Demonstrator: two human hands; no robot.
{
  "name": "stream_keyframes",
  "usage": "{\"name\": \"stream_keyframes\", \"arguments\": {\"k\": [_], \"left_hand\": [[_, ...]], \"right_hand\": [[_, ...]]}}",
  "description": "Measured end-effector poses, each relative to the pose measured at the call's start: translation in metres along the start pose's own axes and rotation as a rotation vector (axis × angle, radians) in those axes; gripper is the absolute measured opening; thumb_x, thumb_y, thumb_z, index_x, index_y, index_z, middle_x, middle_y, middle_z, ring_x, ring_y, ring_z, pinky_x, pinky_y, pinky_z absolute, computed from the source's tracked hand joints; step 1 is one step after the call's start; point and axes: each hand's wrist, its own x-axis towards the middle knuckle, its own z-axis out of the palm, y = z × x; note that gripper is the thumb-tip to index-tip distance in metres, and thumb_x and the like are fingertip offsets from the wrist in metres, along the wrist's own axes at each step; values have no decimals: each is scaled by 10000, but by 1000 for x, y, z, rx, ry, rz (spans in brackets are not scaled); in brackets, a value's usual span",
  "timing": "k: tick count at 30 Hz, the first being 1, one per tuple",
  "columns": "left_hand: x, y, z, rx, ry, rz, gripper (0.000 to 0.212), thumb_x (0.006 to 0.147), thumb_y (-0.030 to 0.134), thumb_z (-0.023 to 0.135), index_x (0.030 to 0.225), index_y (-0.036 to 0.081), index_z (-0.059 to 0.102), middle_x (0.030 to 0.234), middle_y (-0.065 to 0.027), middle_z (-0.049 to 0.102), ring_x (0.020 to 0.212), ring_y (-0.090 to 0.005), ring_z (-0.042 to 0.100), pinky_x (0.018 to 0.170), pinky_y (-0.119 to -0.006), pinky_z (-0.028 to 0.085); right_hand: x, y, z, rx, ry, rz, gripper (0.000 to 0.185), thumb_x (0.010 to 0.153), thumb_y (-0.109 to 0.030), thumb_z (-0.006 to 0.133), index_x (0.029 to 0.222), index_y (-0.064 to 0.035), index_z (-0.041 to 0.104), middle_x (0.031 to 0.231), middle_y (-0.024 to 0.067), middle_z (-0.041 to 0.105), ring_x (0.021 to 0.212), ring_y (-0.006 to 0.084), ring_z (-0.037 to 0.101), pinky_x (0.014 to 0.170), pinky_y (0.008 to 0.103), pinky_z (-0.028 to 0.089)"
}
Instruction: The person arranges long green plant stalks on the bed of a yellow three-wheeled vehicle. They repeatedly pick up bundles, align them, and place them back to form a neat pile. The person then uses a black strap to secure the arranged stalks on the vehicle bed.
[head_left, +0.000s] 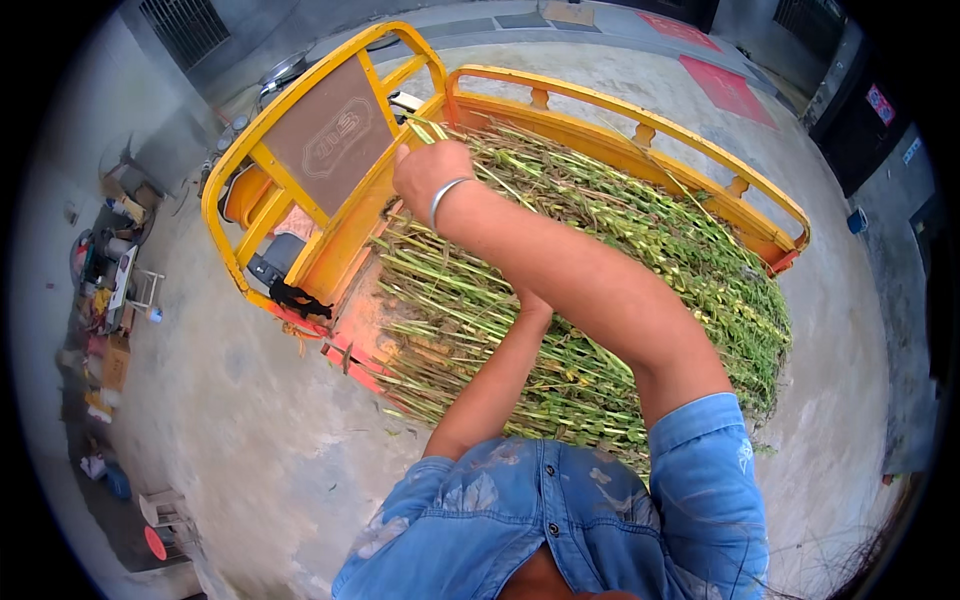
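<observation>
A thick layer of cut green and brown plant stalks (600, 375) lies in the bed of a yellow cargo tricycle (307, 262). Their bare cut ends face left, while the leafy tops hang over the bed's right end. My right hand (435, 172), with a silver bangle at the wrist, reaches across to the far left. Its fingers are closed around a few pale green stalks (426, 132) near the headboard. Beneath the right forearm, my left hand (534, 301) extends over the middle of the pile; its fingers are hidden, so its grip cannot be seen.
A yellow side rail (645, 120) bounds the bed's far side. The brown headboard panel (330, 146) rises at the left, with black cloth or cord (300, 298) below it. Along the left wall stand a cardboard box (115, 362), a stool (161, 510) and assorted household items. Concrete floor (247, 450) surrounds the tricycle.
</observation>
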Motion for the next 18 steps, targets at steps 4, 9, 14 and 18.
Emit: {"name": "stream_keyframes", "arguments": {"k": [4,9,14,18], "left_hand": [[18,-34,-12,-306,111,-90,378,940,219,460,1262,55,349,1180,-70,488,1031,-171,497,893,-345,416],[22,17,-8,11,506,0,124,918,110,491,994,34,427,724,-65,518,610,-167,513,579,-347,472],[25,23,-43,-169,439,-109,184,880,139,583,798,53,443,614,-28,453,528,-136,448,515,-325,448],[28,19,-30,-237,304,-205,200,848,192,641,792,111,467,604,1,450,527,-124,429,537,-314,412]], "right_hand": [[10,5,11,52,-220,-57,175,761,-160,591,873,-43,656,791,82,665,692,282,646,565,402,492],[-64,81,-20,542,185,-14,203,818,-223,566,822,-38,649,671,185,596,620,338,591,579,420,481],[-275,246,10,598,609,333,119,856,-87,544,930,-33,620,605,63,573,499,105,563,457,276,461],[-599,367,61,-247,2,1173,700,691,-279,748,1244,-72,372,1012,204,595,936,341,598,733,436,490]]}}
